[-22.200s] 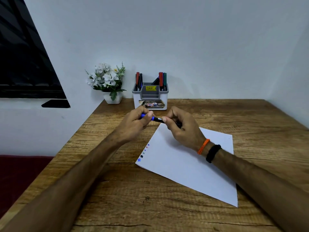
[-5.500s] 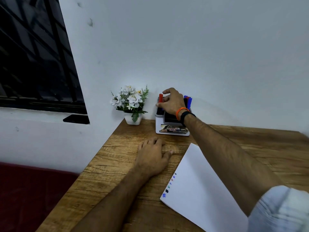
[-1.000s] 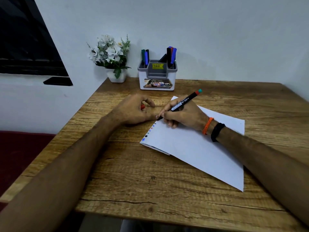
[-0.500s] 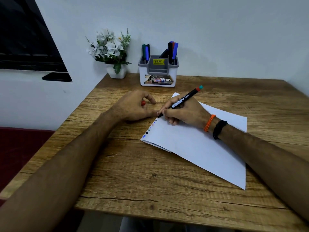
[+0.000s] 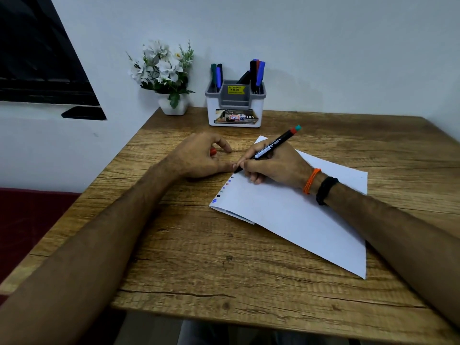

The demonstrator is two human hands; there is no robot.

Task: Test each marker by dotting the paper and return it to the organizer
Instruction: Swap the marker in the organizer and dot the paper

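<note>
- right hand [image 5: 276, 165] fingers pinch the marker [image 5: 270, 148], tip down on the paper's [image 5: 293, 210] near-left edge, at the far end of the dot row [image 5: 222, 190]
- left hand [image 5: 199, 158] just left of the paper, fingers curled round a red cap [image 5: 213, 152]
- organizer [image 5: 235, 105] beyond the paper, at the table's [image 5: 199, 257] back edge, markers in it

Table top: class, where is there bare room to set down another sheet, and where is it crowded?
Bare wood lies along the near edge of the table, below the paper, and at the far right beside the organizer. It is crowded where the left hand and right hand meet at the marker.
</note>
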